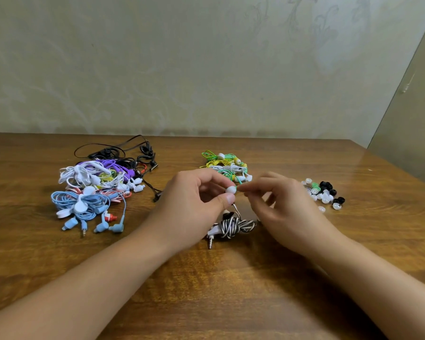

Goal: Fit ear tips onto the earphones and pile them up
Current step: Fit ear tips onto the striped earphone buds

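Earphones with a black-and-white striped cable (234,227), wound into a tight bundle, lie on the brown wooden worktop (231,290) just below our hands, and one thin lead rises from the bundle to the small white earbud (230,190) we are working on. Our left hand (194,204) makes the grip: thumb and curled fingers pinch the earbud and hold it up off the wood. Our right hand (280,200) comes in from the right with its fingertips pressed together at the earbud's tip. It looks to be pinching an ear tip there, but the piece itself is too small and blurred to make out.

We judge the earbud light and hard, so a firm pinch on its body is the place to hold it, never the thin cable, which would kink or slip. The soft ear tip should stretch over the nozzle with a push and a slight twist, and it could easily pop away.

To the right lies the scatter of loose clear, green and black silicone ear tips (323,192). Beyond our hands sits a small heap of green, yellow and white earphones (227,165). On the left rests a bigger heap of blue, white, purple, red and black earphones (96,190).
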